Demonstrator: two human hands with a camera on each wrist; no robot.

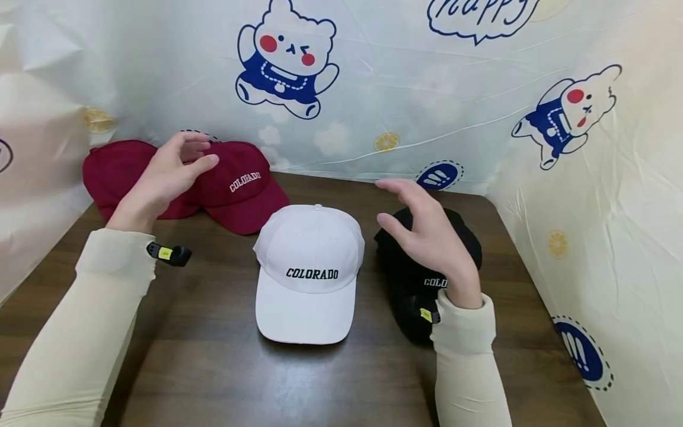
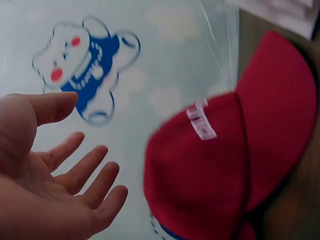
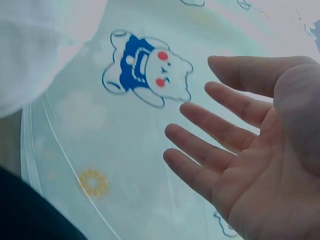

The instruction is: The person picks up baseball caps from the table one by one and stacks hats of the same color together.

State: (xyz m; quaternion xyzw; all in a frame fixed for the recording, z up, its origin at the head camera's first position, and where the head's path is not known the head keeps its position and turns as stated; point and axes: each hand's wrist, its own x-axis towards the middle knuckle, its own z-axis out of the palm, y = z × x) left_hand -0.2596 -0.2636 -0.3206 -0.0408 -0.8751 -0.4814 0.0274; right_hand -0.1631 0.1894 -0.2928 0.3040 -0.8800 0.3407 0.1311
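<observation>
In the head view my left hand (image 1: pixel 169 172) is above two dark red caps, its fingers loosely bent and holding nothing. The nearer red cap (image 1: pixel 242 193) carries white COLORADO lettering; the other red cap (image 1: pixel 114 169) lies left of it, partly behind my wrist. A white cap (image 1: pixel 309 261) with black COLORADO lettering sits mid-table, brim toward me. My right hand (image 1: pixel 427 228) hovers over a black cap (image 1: pixel 464 228) and hides part of its lettering. Both palms show bare in the wrist views, the left hand (image 2: pixel 60 170) beside the red cap (image 2: pixel 200 170), the right hand (image 3: pixel 250 135) with fingers spread.
The caps rest on a dark brown wooden table (image 1: pixel 224 356). A pale sheet (image 1: pixel 373 89) printed with cartoon bears hangs behind the table and along both sides. Small dark cameras with yellow labels are strapped at my wrists.
</observation>
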